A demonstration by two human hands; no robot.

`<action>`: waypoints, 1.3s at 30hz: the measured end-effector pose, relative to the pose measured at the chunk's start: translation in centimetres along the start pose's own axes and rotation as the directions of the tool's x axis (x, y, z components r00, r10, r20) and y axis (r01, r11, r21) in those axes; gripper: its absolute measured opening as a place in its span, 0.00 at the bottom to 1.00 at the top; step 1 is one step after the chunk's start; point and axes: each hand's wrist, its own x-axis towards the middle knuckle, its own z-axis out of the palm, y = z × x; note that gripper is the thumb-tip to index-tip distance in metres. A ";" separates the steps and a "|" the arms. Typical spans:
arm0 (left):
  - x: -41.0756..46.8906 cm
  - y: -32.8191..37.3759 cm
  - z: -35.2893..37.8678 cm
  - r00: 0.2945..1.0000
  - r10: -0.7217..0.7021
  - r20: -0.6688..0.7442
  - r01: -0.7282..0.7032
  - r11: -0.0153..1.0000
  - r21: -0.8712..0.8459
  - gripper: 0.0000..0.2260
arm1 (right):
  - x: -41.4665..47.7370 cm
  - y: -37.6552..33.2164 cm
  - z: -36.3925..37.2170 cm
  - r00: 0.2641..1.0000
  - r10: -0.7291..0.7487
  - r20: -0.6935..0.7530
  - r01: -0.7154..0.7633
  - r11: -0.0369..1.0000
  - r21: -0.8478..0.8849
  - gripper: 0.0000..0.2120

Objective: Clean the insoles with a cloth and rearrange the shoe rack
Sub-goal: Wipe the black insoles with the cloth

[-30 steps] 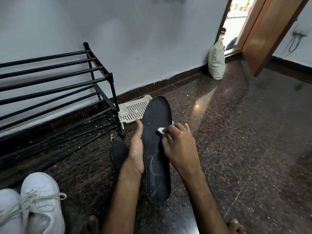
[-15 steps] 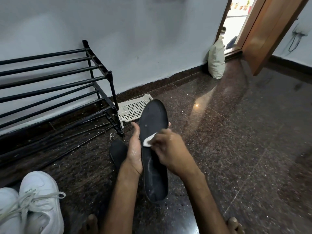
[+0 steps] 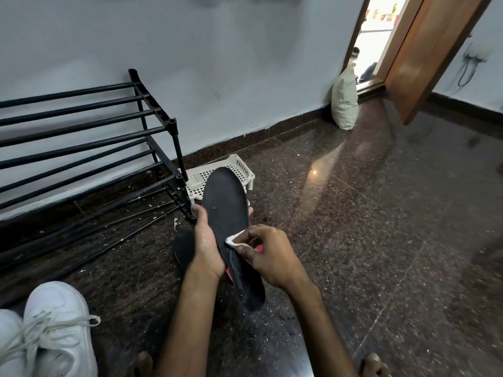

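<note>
- The left hand (image 3: 206, 247) is wrapped around the left edge of a black insole (image 3: 228, 221), thumb lying along its face, holding it tilted above the floor (image 3: 353, 240).
- The insole is long and rounded at both ends, matte and foam-like, with pale scuff streaks near the heel and a strip of red showing at its underside.
- The right hand (image 3: 269, 257) pinches a small white cloth (image 3: 234, 238) between thumb and fingertips, pressed against the middle of the insole.
- A second dark insole (image 3: 183, 247) lies on the floor just behind the left hand.
- The shoe rack (image 3: 81, 137) is made of black metal tubes, standing against the pale wall.
- A white plastic tray (image 3: 198, 176) with a perforated grid sits beside the rack.
- White lace-up sneakers (image 3: 51, 330) with a smooth finish rest at the lower left.
- The floor is polished, speckled dark stone, dotted with pale flecks.
- No readable writing shows anywhere.
</note>
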 end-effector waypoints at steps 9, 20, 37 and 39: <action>-1.1 -1.3 1.9 1.000 -0.022 0.004 0.021 0.998 0.062 0.46 | 0.5 -0.6 0.5 0.953 0.057 -0.299 -0.021 0.992 0.123 0.05; -1.9 -0.8 1.0 0.960 0.038 0.278 -0.005 0.993 -0.117 0.38 | 0.3 -2.7 -0.6 0.979 -0.169 0.111 0.197 0.925 -0.324 0.09; -1.8 -1.6 1.8 0.954 0.033 0.298 -0.021 0.999 -0.045 0.39 | 0.4 -2.7 0.0 0.948 -0.267 -0.175 0.194 0.917 -0.347 0.06; -1.8 -1.4 1.2 0.958 0.040 0.284 -0.023 0.998 -0.061 0.39 | 0.5 -2.9 -0.2 0.962 -0.271 -0.034 0.254 0.932 -0.259 0.07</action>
